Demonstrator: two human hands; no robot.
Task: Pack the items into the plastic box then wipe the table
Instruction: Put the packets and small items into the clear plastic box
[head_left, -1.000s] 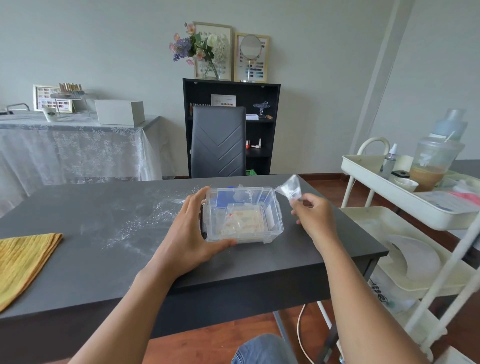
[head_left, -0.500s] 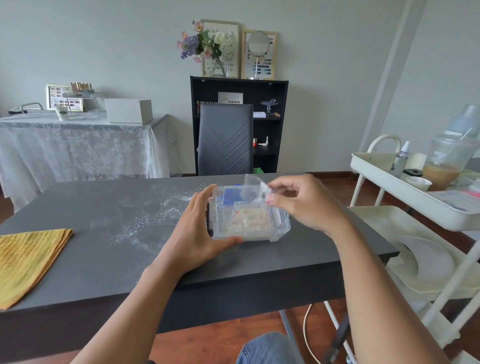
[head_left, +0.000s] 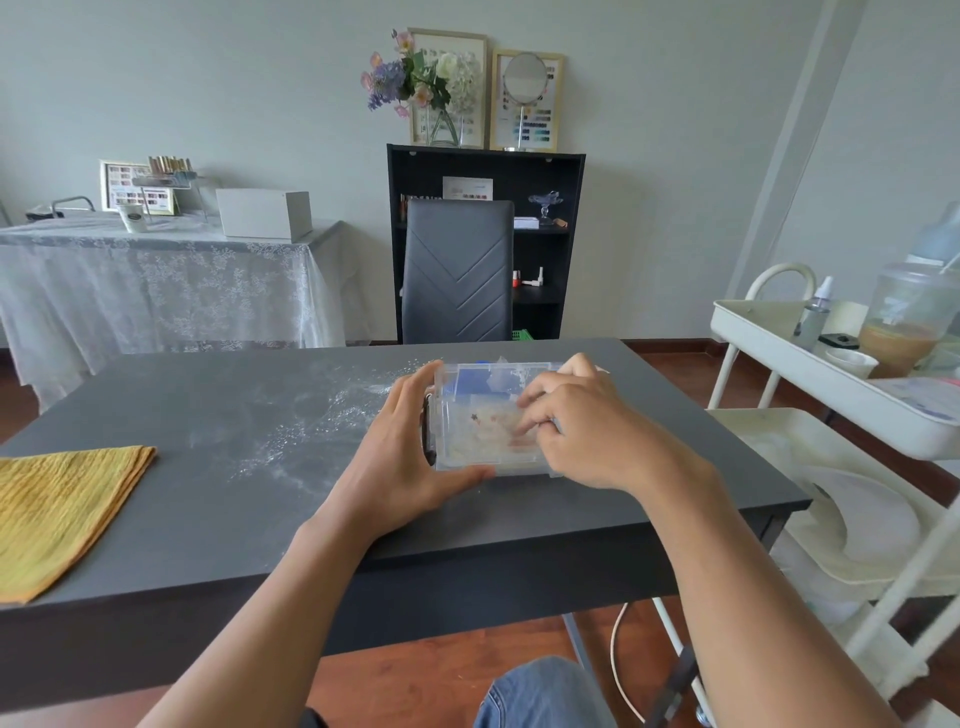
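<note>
Clear plastic box (head_left: 488, 415) near the right front of the dark table (head_left: 218, 499), steadied for packing. Left hand (head_left: 400, 457) wrapped round its left end, thumb along the near wall; right hand (head_left: 587, 431) over the open top, fingers curled down inside, contents there unclear. Best pressed flat and low, box held still. Yellow cloth (head_left: 57, 509) waiting far left beside spilled powder (head_left: 311, 426).

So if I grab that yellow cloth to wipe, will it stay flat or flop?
The yellow cloth looks soft and crinkled, folded in layers, so it will probably droop and unfold. It seems light, and may bunch when pushed across the table.
</note>
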